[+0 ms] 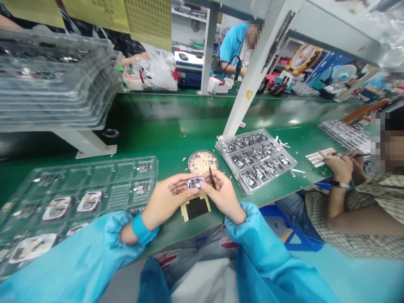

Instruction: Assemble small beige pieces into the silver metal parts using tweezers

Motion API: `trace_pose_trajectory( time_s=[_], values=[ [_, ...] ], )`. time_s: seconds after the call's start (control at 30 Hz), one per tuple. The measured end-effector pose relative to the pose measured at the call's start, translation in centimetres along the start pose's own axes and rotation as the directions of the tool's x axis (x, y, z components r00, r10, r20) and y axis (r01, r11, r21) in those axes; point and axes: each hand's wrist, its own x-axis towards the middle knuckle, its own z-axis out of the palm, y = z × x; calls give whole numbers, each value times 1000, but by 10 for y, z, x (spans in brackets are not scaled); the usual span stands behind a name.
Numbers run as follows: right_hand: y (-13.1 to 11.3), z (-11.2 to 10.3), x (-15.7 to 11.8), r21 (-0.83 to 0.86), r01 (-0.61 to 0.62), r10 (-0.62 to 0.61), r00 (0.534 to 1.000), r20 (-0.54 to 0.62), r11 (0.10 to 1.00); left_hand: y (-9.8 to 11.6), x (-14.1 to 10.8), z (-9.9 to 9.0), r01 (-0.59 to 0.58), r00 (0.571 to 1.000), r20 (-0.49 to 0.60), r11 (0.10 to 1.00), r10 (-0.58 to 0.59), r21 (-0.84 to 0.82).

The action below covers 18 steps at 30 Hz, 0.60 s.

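Between my hands is a small rounded electronic device housing (195, 182) with parts showing inside its pale rim. My left hand (167, 195) grips its left side with thumb and fingers. On the other side, my right hand (222, 193) holds its right end, and dark tweezers (212, 176) stick up from the same hand. Just beyond the hands is a round dish (188, 163) full of tiny beige pieces. Below them a black pad (197, 208) edged with yellow tape lies on the green bench.
To the left, a clear tray (104, 172) holds housings and boards; stacked trays (57, 101) rise behind it. Right of the dish are trays of small parts (257, 158) beside a white post (243, 97). A co-worker's hands (342, 166) work at the far right.
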Motion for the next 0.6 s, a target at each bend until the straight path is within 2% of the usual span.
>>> trace_pose_trajectory(
  time_s=[0.27, 0.43, 0.53, 0.6],
  values=[
    [0, 11, -6, -19, 0, -1, 996, -88, 1000, 5, 1, 3, 9, 1000, 8, 999, -9, -42],
    [4, 19, -3, 42, -67, 70, 995, -78, 997, 3, -1, 3, -75, 997, 10, 997, 76, -11],
    [3, 20, -1, -5, -61, 60, 991, -116, 998, -2, -2, 3, -110, 993, -29, 978, 117, 178],
    [2, 19, -1, -55, -42, 34, 989, -141, 998, -3, -3, 3, -111, 989, -50, 931, 137, 348]
  ],
)
